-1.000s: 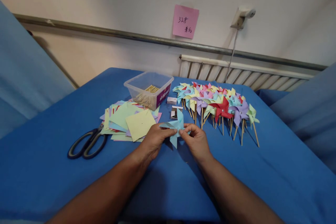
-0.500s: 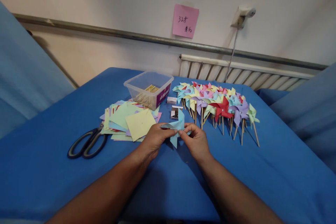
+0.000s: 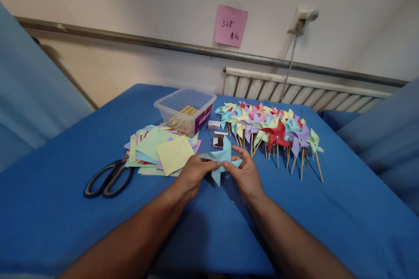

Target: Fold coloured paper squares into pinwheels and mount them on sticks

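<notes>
A light blue paper pinwheel (image 3: 224, 155), with no stick showing on it, is held between my two hands above the blue table. My left hand (image 3: 195, 170) pinches its left side, thumb near the centre. From the right, my right hand (image 3: 245, 175) presses its thumb by the centre, while its index finger reaches out behind a blade. Just beyond the pinwheel sits a small open box (image 3: 218, 140) with dark little pieces in it. A stack of coloured paper squares (image 3: 175, 156) lies beside my left hand.
Scissors (image 3: 109, 178) lie left of the paper. Behind it stands a clear plastic tub (image 3: 186, 109) of wooden sticks, with a small white box (image 3: 214, 124) nearby. Many finished pinwheels (image 3: 278, 135) on sticks lie grouped at the right. A wall and radiator (image 3: 262, 89) are behind the blue-covered table (image 3: 294, 218).
My right index finger has straightened away from the pinwheel, and my right thumb now lies at its centre. More of the right blade shows. My left hand stays almost still.
</notes>
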The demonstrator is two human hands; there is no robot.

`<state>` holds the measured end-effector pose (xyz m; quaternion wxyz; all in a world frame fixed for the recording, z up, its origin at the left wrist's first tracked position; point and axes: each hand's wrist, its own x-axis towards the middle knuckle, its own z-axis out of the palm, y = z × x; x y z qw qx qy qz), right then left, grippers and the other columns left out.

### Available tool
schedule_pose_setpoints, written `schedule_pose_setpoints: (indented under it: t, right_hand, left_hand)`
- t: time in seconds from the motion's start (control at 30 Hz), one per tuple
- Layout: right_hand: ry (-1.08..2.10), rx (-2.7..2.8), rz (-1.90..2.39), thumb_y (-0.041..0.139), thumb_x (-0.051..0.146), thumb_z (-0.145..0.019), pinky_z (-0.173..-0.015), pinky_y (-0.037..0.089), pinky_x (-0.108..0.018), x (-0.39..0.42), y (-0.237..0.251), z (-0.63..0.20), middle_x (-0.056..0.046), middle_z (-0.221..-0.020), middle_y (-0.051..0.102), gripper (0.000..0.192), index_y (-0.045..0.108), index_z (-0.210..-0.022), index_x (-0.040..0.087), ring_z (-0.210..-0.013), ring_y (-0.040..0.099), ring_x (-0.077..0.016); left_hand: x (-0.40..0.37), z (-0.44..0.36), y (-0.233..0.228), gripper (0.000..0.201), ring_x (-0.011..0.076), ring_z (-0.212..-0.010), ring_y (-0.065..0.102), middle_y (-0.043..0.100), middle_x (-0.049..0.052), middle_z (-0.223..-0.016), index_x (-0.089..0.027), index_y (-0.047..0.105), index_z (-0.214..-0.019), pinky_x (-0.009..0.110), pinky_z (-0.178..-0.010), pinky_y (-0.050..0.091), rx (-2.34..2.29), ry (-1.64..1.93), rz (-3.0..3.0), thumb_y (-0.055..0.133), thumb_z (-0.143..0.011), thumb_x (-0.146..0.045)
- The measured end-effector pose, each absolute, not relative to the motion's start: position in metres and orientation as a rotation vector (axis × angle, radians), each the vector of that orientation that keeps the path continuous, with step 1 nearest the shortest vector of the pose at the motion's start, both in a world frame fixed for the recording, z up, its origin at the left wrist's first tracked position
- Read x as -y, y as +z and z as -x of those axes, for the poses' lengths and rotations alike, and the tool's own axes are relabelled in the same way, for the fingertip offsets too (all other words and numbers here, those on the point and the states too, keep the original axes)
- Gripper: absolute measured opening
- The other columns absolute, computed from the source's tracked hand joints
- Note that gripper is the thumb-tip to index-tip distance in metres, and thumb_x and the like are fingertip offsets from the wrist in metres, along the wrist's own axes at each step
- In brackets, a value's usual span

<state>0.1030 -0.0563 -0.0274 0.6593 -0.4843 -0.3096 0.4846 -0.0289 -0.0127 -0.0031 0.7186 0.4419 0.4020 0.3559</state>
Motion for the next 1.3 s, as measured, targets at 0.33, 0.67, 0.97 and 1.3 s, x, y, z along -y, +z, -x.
schedule_pose_setpoints:
  t: [0.33, 0.67, 0.97, 1.3]
  right_hand:
    - [1.073, 0.787, 1.194, 0.078, 0.026, -0.062, -0.063, 0.048, -0.027, 0.051, -0.031, -0.115, 0.003, -0.073, 0.064, 0.045, 0.057, -0.101, 0.018, -0.061, 0.061, -0.013]
    - [1.131, 1.093, 1.301, 0.075, 0.025, -0.06, -0.051, 0.04, -0.023, 0.052, -0.025, -0.118, 0.006, -0.068, 0.057, 0.041, 0.057, -0.096, 0.019, -0.051, 0.05, -0.009]
    - [1.135, 1.117, 1.302, 0.075, 0.024, -0.06, -0.051, 0.039, -0.022, 0.055, -0.026, -0.116, 0.007, -0.067, 0.056, 0.041, 0.057, -0.096, 0.019, -0.051, 0.049, -0.0087]
    - [1.078, 0.851, 1.139, 0.072, 0.042, -0.072, -0.067, 0.046, -0.028, 0.045, -0.033, -0.127, -0.002, -0.082, 0.067, 0.034, 0.062, -0.095, 0.019, -0.07, 0.061, -0.014]
  left_hand:
    - [0.006, 0.034, 0.007, 0.051, 0.0223, -0.083, 0.067, 0.072, 0.01, -0.1, -0.015, 0.068, -0.105, 0.035, -0.078, 0.05, -0.971, 0.798, -1.032, 0.081, -0.057, -0.026]
    - [0.002, 0.041, 0.006, 0.017, 0.0137, -0.062, 0.055, 0.061, -0.002, -0.065, -0.016, 0.063, -0.074, 0.025, -0.059, 0.041, -1.028, 0.602, -1.587, 0.071, -0.062, -0.026]
    - [0.005, 0.041, 0.01, 0.011, 0.0112, -0.055, 0.045, 0.053, -0.005, -0.056, -0.017, 0.058, -0.063, 0.023, -0.052, 0.034, -1.028, 0.531, -1.629, 0.067, -0.06, -0.023]
    - [-0.007, 0.042, 0.001, 0.018, 0.0102, -0.047, 0.045, 0.052, -0.005, -0.051, -0.017, 0.058, -0.057, 0.022, -0.048, 0.032, -1.08, 0.797, -1.319, 0.074, -0.053, -0.023]
